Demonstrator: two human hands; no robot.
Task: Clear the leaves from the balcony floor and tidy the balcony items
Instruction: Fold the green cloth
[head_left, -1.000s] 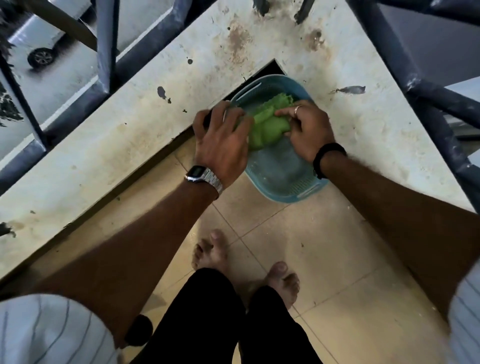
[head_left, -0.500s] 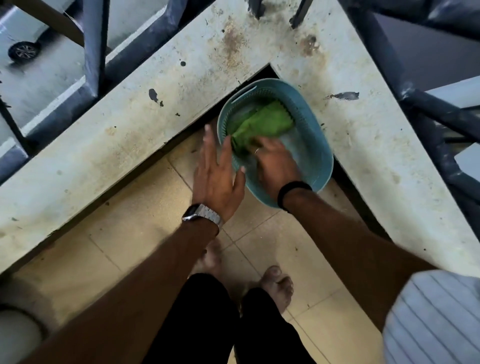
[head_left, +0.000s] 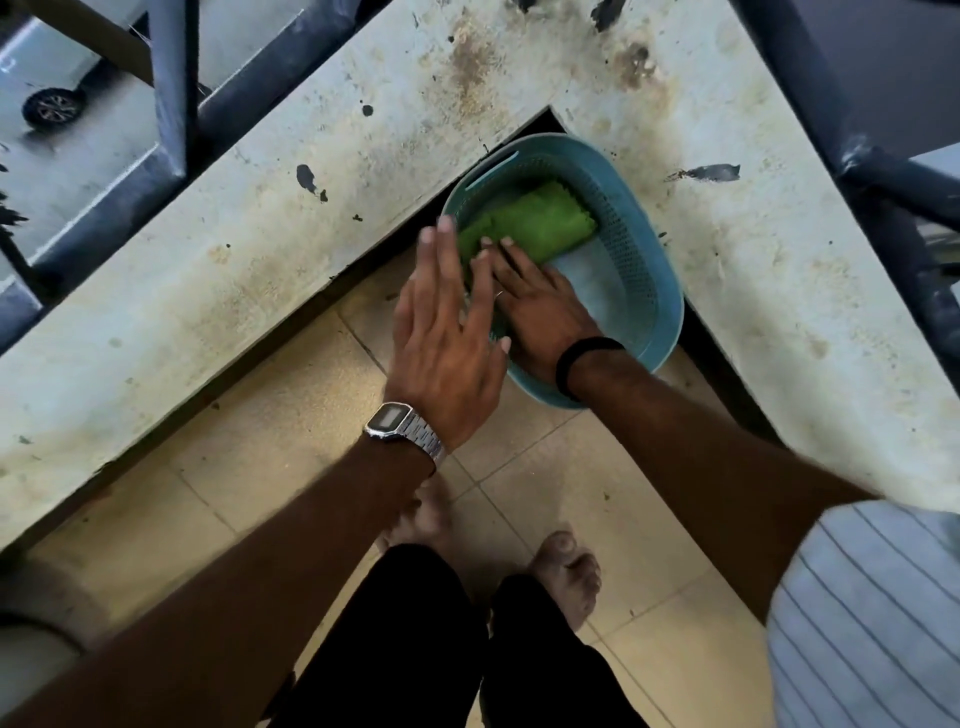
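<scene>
Near rim of the blue basket (head_left: 631, 218) hidden under the two hands; its base also out of sight where it sits in the inner corner of the balcony floor (head_left: 270, 415), tucked against the angle of the stained ledge (head_left: 260, 218). Left hand (head_left: 447, 343) slightly blurred, fingers straight and spread, held over the basket's near-left rim; cannot tell whether it touches the rim. It holds nothing. Right hand (head_left: 540, 306) reaches inside the basket, fingers extended flat, tips resting on the near edge of the folded green cloth (head_left: 535, 218); palm side hidden, so whether it presses is unclear, but no curl round the cloth shows. Cloth lies toward the far-left side of the basket, pale basket bottom bare just beside it on the right. Silver watch (head_left: 402, 426) on left wrist, black band (head_left: 584, 364) on right wrist. Bare feet (head_left: 566, 571) on tiles at the floor's near edge, left foot mostly behind the forearm. Dark railing (head_left: 171, 119) beyond the ledge, cut off at the top.
</scene>
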